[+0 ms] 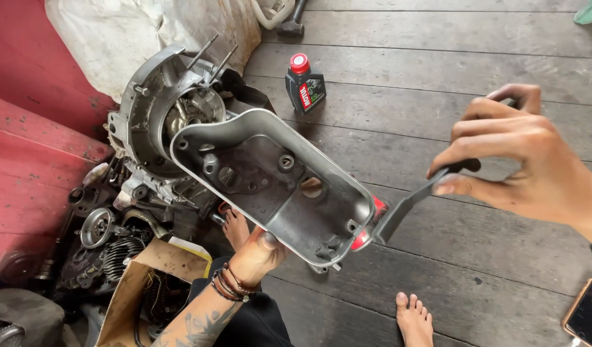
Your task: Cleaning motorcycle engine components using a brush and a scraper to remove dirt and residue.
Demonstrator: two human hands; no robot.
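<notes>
Red-painted panels (32,148) are filling the left edge, and just beside them a grey engine block (164,119) with two bare studs is sitting on the floor among loose clutch parts and springs (106,241), with an open cardboard box (138,283) near the person's knee. Moving rightward, the left hand (257,254), wrist wrapped in dark bead bracelets, is closing around the lower edge of a grey cast-metal engine side cover (270,183), thumb pressing on the rim, and is holding it tilted in the air in front of the block so that its hollow inner face is turning toward the camera. Behind it a small black oil bottle with a red cap (305,83) is standing on the dark wooden floorboards (437,58). Further right, the right hand (521,157) is curling loosely, thumb and fingers pinching the end of a thin black strip (415,202), possibly a gasket or a scraper; I cannot tell which, and its lower end is meeting the cover's right corner. By my judgement the step in hand is working along the cover's sealing edge, and the next move is calling for a steady grip on the cover and careful guiding of the strip along the rim. A phone (586,311) is lying at the far right.
</notes>
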